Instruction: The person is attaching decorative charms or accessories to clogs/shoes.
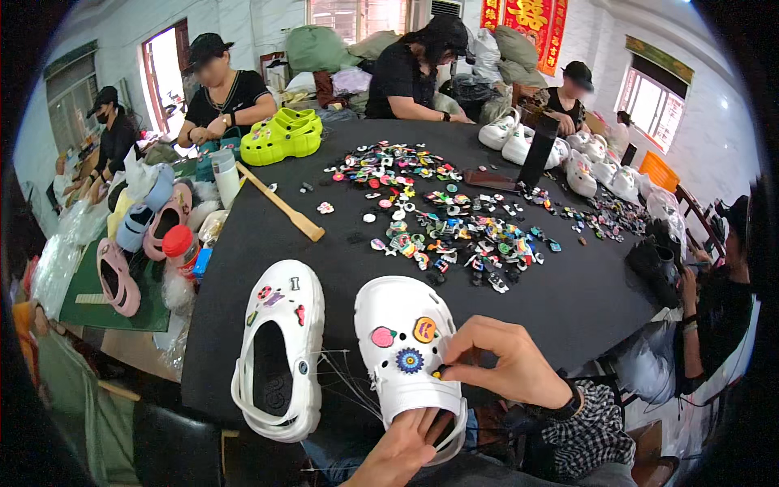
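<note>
Bare black table (568,300) right of white clog (406,349); charm pile (454,219) beyond

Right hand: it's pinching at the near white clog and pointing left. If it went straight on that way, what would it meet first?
Probably the blue flower charm on that white clog, right beside the right hand fingertips.

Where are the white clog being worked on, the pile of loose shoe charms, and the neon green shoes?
White clog (402,325): head view, on its toe top.
Pile of loose shoe charms (454,223): head view, mid-pile on the black table.
Neon green shoes (284,138): head view, on the side.
</note>
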